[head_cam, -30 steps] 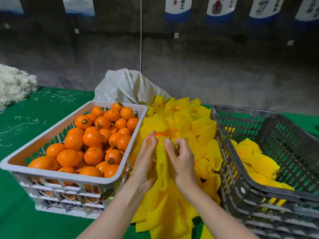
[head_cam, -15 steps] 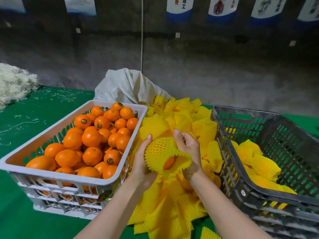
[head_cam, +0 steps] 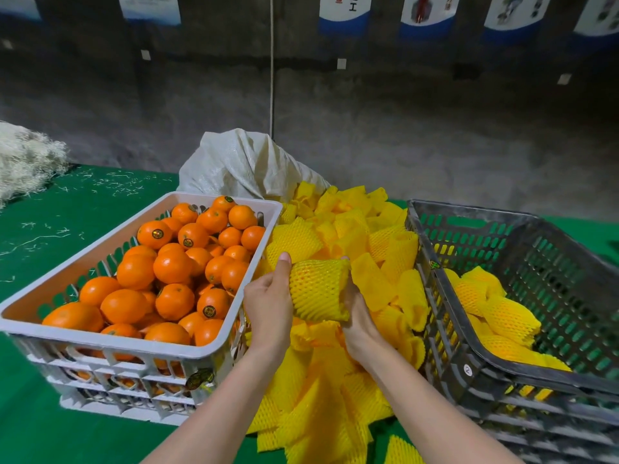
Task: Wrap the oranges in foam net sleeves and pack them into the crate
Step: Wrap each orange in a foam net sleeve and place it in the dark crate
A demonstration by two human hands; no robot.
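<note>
An orange wrapped in a yellow foam net sleeve [head_cam: 316,289] is held between both hands above a pile of loose yellow sleeves [head_cam: 338,390]. My left hand [head_cam: 269,301] grips its left side, thumb up along the net. My right hand [head_cam: 356,313] cups its right side and underside, mostly hidden behind the sleeve. The fruit itself is fully covered. A white crate [head_cam: 214,351] on the left holds many bare oranges [head_cam: 172,266]. A dark grey crate [head_cam: 469,343] on the right holds several sleeved oranges [head_cam: 502,318].
A white woven sack [head_cam: 241,165] lies behind the sleeve pile. A heap of pale shredded fibre [head_cam: 23,155] sits at the far left on the green table cover [head_cam: 60,222]. A grey wall with hanging posters stands behind.
The sleeve has been drawn fully over the orange; a second ago the fruit's top showed, then its side at the open end. Both hands turned the bundle and now hold it by its sides.
</note>
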